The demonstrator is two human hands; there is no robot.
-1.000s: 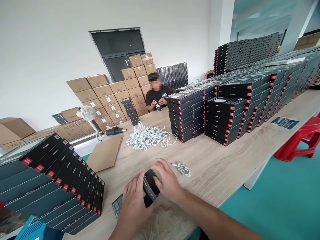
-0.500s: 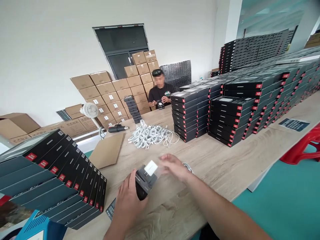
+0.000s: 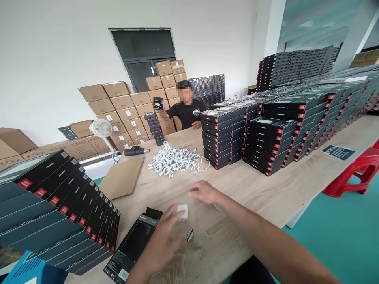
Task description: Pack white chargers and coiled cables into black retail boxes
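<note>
My left hand (image 3: 167,236) is blurred, its fingers apart, just left of a white charger plug (image 3: 182,212) whose edge its fingertips overlap. Beneath and left of that hand lies a black box (image 3: 133,240) with a window, a dark flap raised at its top. A small round object (image 3: 190,235) is on the table near my left fingers. My right hand (image 3: 204,192) hovers over the table beyond the plug, fingers bent together; whatever they may hold is hidden. A coiled cable is partly covered by my right wrist.
White cables (image 3: 174,161) lie in a heap ahead, beside a cardboard sheet (image 3: 122,177) and a heat gun (image 3: 136,151). Black boxes are stacked at left (image 3: 74,205) and right (image 3: 219,138). Across the table, a person (image 3: 189,108) holds up a small box (image 3: 158,103).
My left hand has let go of the dark item it held. The plug now appears lower, and the black box shows more. The person opposite has raised a small box to the side.
</note>
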